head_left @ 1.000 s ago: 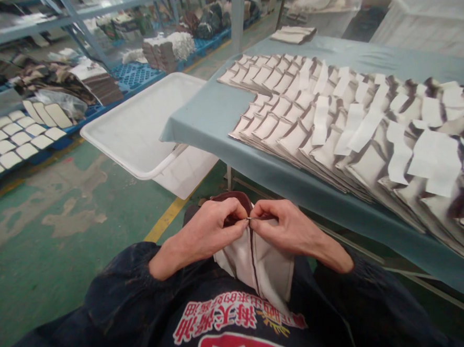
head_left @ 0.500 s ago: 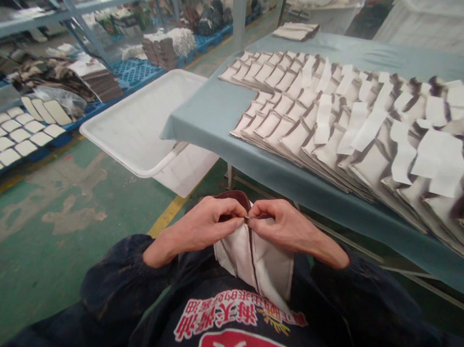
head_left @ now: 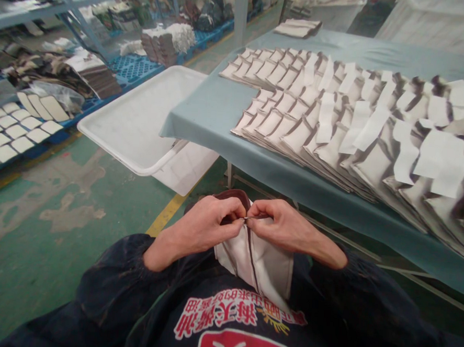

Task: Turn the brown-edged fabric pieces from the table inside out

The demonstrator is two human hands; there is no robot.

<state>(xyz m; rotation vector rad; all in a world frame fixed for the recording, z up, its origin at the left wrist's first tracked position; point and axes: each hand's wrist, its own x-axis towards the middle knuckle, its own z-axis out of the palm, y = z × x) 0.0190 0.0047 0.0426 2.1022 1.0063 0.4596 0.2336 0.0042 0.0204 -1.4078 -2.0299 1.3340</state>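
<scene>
Close to my body I hold a sewn fabric piece [head_left: 235, 255], off-white with a dark brown seam down its middle and brown cloth at its far edge. My left hand [head_left: 209, 222] pinches the top of the seam between thumb and forefinger. Right against it, my right hand [head_left: 287, 226] pinches the same spot from the other side. A tiny dark bit shows between the fingertips; what it is I cannot make out. The lower part of the piece hangs down in front of the dark printed apron [head_left: 242, 321].
Ahead stands a table with a blue-green cover [head_left: 204, 106], bearing overlapping rows of off-white and brown fabric pieces [head_left: 274, 121] with white paper strips [head_left: 370, 128]. A white plastic tub [head_left: 136, 120] adjoins its left corner. Blue pallets [head_left: 138, 73] with stacked goods line the left.
Both hands stay pinched at the seam with barely any movement. The view has shifted very slightly.
</scene>
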